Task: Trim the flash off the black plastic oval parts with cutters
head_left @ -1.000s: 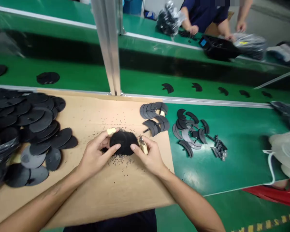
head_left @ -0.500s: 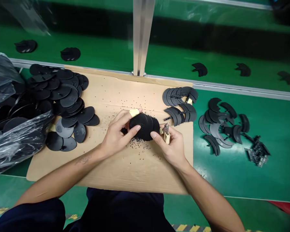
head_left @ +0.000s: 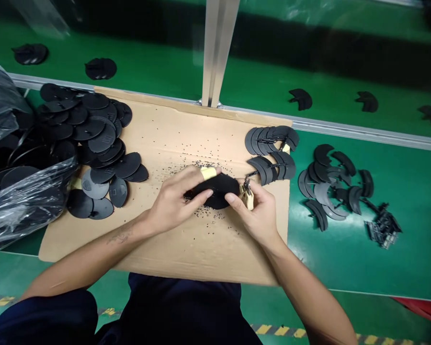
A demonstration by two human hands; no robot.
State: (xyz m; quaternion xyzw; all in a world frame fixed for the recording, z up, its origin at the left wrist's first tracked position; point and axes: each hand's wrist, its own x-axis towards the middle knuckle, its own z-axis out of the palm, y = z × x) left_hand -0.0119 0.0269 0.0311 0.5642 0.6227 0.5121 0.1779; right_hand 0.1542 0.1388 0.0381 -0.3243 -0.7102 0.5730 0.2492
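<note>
Between my two hands is a black rounded plastic disc (head_left: 221, 189), held above the cardboard sheet (head_left: 158, 249). My left hand (head_left: 175, 199) is closed on its left side, thumb on the near face; yellow tape (head_left: 208, 173) wraps the index finger. My right hand (head_left: 260, 211) is closed round small nippers (head_left: 249, 195) with pale yellow handles, jaws pointing up, while its thumb presses the disc's right edge. Small black offcuts (head_left: 210, 225) lie scattered on the cardboard beneath. Whether the disc is one piece or several stacked is hard to tell.
At left, black oval discs (head_left: 104, 136) are heaped beside a clear plastic bag (head_left: 32, 206). Crescent pieces (head_left: 269, 167) lie in rows on the cardboard's right; more crescents (head_left: 323, 191) and small black parts (head_left: 383, 225) are on the green table. A metal post (head_left: 219, 52) stands behind.
The view has tilted down and shifted, so the co-worker has left it. In my hands, the overlapping black pieces have closed up into one rounded outline. The nippers stay in my right hand.
</note>
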